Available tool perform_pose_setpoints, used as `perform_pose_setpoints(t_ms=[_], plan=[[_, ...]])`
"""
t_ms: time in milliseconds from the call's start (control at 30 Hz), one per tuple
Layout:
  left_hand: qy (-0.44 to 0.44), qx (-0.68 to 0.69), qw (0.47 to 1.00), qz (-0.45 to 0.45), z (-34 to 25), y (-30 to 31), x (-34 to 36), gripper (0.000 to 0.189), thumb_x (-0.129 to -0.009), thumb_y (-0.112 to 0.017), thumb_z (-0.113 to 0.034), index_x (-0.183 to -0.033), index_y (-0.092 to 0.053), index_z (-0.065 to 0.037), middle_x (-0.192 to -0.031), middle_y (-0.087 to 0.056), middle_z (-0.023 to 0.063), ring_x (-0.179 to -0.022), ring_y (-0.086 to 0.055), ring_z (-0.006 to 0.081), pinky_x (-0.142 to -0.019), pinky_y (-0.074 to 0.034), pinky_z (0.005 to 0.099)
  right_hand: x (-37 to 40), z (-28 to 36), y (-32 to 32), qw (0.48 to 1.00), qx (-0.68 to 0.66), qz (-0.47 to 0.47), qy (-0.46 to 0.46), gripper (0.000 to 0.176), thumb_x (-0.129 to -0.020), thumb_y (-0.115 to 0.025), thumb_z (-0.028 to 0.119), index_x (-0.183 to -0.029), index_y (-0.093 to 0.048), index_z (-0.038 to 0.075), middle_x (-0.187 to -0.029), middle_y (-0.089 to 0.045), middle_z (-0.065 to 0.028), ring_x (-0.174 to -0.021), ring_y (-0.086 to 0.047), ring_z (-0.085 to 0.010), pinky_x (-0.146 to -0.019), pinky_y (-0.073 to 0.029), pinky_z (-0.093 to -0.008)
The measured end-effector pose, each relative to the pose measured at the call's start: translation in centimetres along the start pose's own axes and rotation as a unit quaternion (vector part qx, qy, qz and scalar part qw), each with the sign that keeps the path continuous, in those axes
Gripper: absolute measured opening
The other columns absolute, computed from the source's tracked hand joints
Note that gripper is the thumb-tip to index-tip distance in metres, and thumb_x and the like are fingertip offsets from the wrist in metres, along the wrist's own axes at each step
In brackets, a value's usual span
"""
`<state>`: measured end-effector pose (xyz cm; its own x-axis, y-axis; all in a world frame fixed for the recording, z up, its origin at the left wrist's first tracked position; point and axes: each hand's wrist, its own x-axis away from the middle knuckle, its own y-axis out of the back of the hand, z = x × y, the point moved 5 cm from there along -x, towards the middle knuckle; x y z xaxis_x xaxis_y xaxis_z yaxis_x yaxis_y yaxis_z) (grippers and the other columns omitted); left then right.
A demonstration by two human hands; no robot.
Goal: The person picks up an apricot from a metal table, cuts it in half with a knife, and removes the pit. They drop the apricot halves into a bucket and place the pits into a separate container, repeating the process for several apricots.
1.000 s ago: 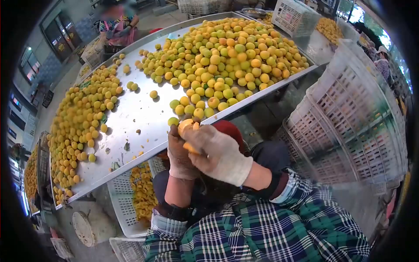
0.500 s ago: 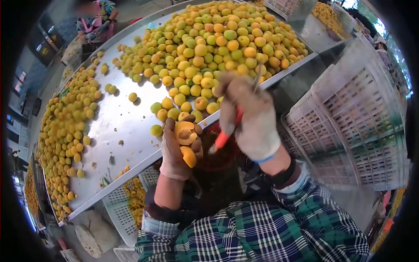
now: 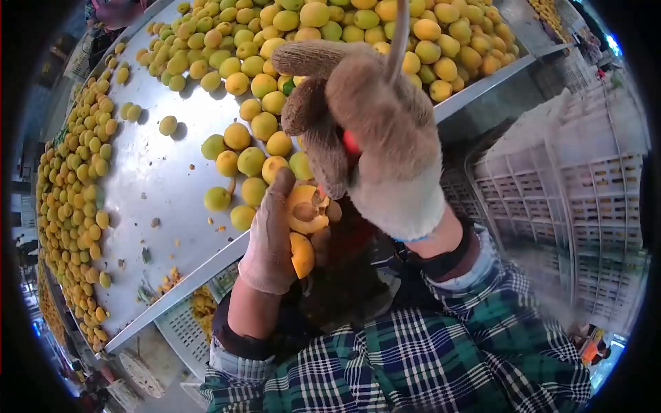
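Note:
In my gloved left hand [image 3: 270, 230], the fingers close round a cut-open apricot [image 3: 308, 208], its brown stone showing in the orange flesh. Another apricot piece [image 3: 301, 255] lies lower in the same palm. My gloved right hand [image 3: 385, 131] is wrapped round a knife with a red handle [image 3: 351, 142]. The knife's thin metal blade [image 3: 399, 41] points up and away from the fruit. That hand is just above and right of the opened apricot; whether they touch is hard to tell.
Whole apricots [image 3: 265, 127] are heaped on a sloping metal table [image 3: 148, 199], with more along its left side. White plastic crates [image 3: 551, 199] are stacked at right. Under the table edge stands a crate [image 3: 180, 327] with apricot pieces.
My right hand has moved up and toward the camera with the knife. The left hand has shifted slightly left, still holding the apricot. The view has tilted closer to the table.

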<state>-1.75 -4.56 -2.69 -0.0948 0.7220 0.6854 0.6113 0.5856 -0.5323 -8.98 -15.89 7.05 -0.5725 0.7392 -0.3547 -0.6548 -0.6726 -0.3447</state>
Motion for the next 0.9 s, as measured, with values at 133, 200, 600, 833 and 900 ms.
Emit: perform_pose_setpoints(t_ms=[133, 200, 600, 833, 900], plan=[[-0.029, -0.027, 0.999, 0.013, 0.0, 0.7, -0.3, 0.052, -0.096, -0.04, -0.055, -0.096, -0.059, -0.007, -0.074, -0.062, 0.0068, -0.046, -0.052, 0.0158, -0.039, -0.042, 0.0276, 0.2, -1.2, -0.2, 0.999, 0.034, -0.037, 0.003, 0.04, -0.101, -0.049, 0.031, -0.129, -0.051, 0.003, -0.088, -0.063, -0.003, -0.052, -0.046, -0.0044, -0.045, -0.036, -0.0198], [-0.024, -0.031, 0.999, -0.012, -0.3, 0.7, 0.4, 0.051, -0.096, -0.04, -0.055, -0.095, -0.059, -0.008, -0.074, -0.062, 0.0071, -0.046, -0.052, 0.0161, -0.039, -0.043, 0.0278, 0.6, -1.8, -0.4, 0.998, 0.02, -0.061, -0.009, 0.042, -0.101, -0.049, 0.032, -0.132, -0.048, 0.004, -0.088, -0.063, -0.0028, -0.051, -0.046, -0.0045, -0.045, -0.036, -0.0201], [-0.041, -0.076, 0.996, -0.007, 1.8, -0.4, 1.2, 0.051, -0.094, -0.044, -0.056, -0.105, -0.059, -0.008, -0.076, -0.064, 0.0059, -0.053, -0.058, 0.0146, -0.041, -0.047, 0.0264, 3.4, -0.3, 0.7, 0.993, 0.072, -0.093, -0.012, 0.056, -0.102, -0.03, 0.051, -0.11, -0.061, 0.005, -0.06, -0.044, 0.0026, -0.042, -0.041, -0.0069, -0.042, -0.034, -0.0221], [0.003, -0.077, 0.997, -0.015, 1.9, -1.1, 1.7, 0.05, -0.095, -0.043, -0.055, -0.115, -0.055, -0.01, -0.082, -0.064, 0.0048, -0.062, -0.061, 0.0132, -0.041, -0.047, 0.026, 3.9, -1.3, 1.0, 0.988, 0.122, -0.094, 0.034, 0.05, -0.103, -0.032, 0.045, -0.11, -0.06, 0.004, -0.074, -0.057, -0.0015, -0.054, -0.052, -0.0076, -0.05, -0.042, -0.0213], [-0.039, -0.105, 0.993, -0.029, 1.7, -1.5, 1.4, 0.049, -0.096, -0.042, -0.053, -0.117, -0.054, -0.011, -0.085, -0.064, 0.0057, -0.062, -0.061, 0.0136, -0.041, -0.047, 0.0261, 4.2, -1.5, 1.3, 0.991, 0.105, -0.085, 0.022, 0.046, -0.103, -0.035, 0.043, -0.112, -0.059, 0.004, -0.082, -0.06, -0.0036, -0.062, -0.057, -0.009, -0.055, -0.047, -0.0219]])
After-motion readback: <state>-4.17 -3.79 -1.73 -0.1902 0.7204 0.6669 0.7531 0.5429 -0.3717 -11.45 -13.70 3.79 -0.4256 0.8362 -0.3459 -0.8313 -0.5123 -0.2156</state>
